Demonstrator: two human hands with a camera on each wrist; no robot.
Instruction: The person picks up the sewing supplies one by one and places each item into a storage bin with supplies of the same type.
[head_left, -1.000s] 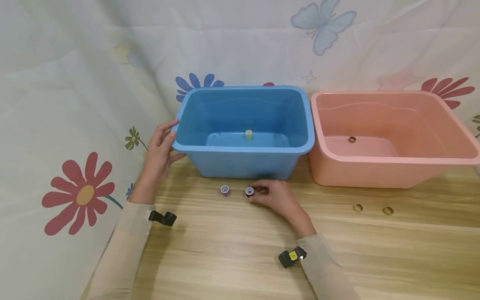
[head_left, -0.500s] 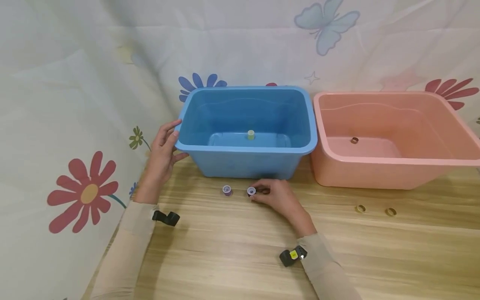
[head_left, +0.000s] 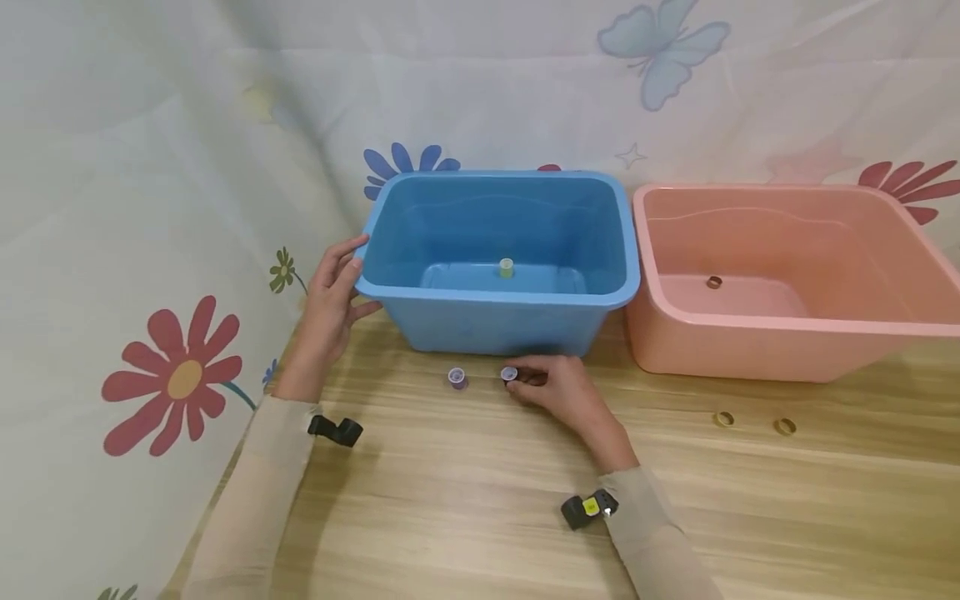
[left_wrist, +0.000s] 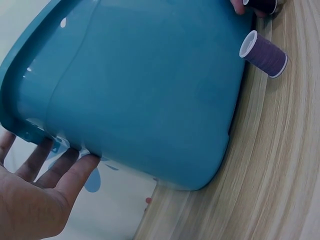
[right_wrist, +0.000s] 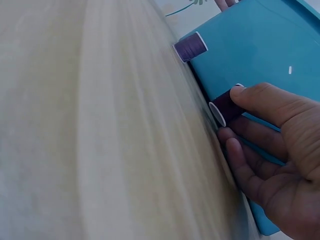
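Your sleeved left forearm is slanting forward and inward on your left side, and your left hand is holding a kinda spread pose, fingers sitting apart and mostly straight. Your right forearm is angling inward too, pretty much mirroring the left. Your right hand is pointing left and doing a pinch, thumb pressing in, the other fingers bending loosely.

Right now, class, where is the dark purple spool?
In the head view, the right hand pinches the dark spool in front of the blue tub, right of the lighter spool.
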